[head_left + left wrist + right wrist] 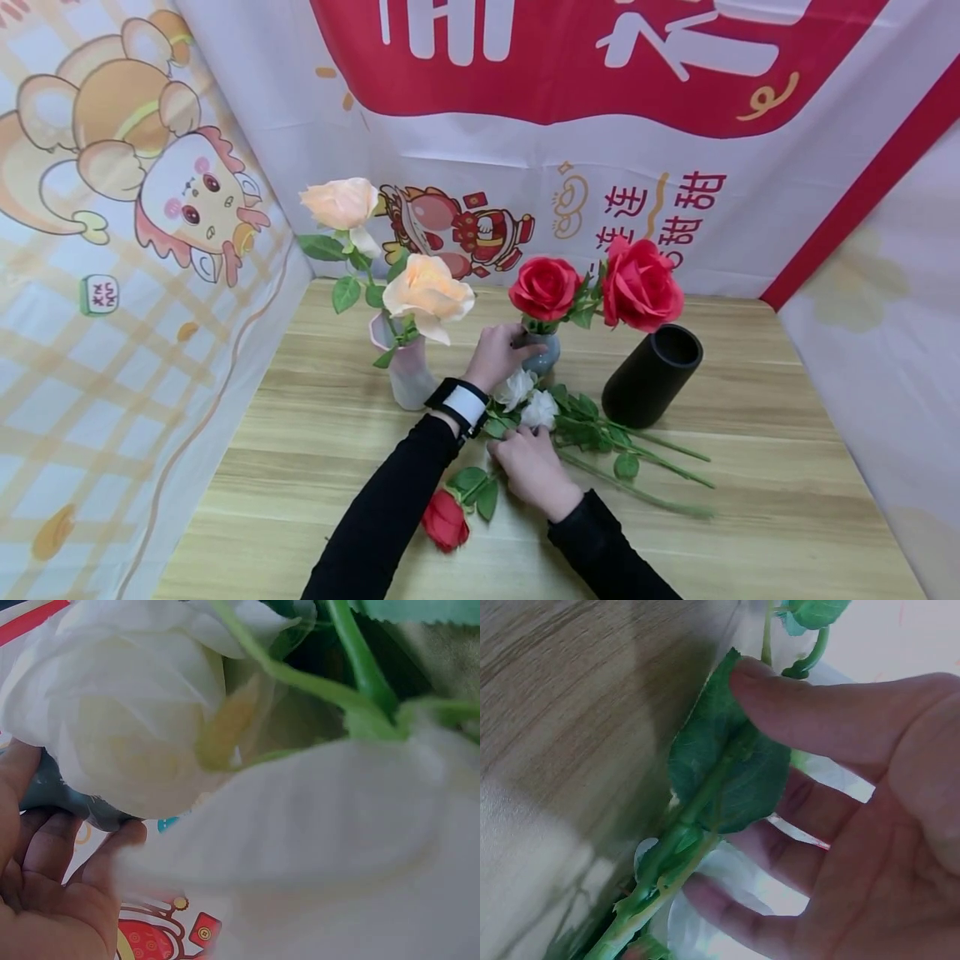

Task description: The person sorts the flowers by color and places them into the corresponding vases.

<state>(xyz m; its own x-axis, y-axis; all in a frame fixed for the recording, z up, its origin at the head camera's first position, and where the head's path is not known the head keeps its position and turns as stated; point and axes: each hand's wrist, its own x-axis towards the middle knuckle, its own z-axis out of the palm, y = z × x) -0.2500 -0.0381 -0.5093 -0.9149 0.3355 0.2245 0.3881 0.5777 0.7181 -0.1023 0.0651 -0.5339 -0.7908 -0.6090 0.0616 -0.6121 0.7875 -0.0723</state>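
Observation:
My left hand (497,357) grips the neck of a small blue-grey vase (543,360), which holds two red roses (545,287); the left wrist view shows its fingers bent about the vase (56,791). White roses (540,410) with green leaves and long stems lie on the table just in front of the vase. Over their leaves is my right hand (536,468). In the right wrist view its thumb lies against a green leaf (727,780) while the other fingers pass behind the leaf and stem, pinching them.
Left of the vase stands a pink-and-white vase (408,379) with peach roses (429,292). A black vase (651,379) stands at the right, beyond the stem ends (675,504). One red rose (446,521) lies near the front, beside my left sleeve. Printed cloth walls (450,142) enclose the table.

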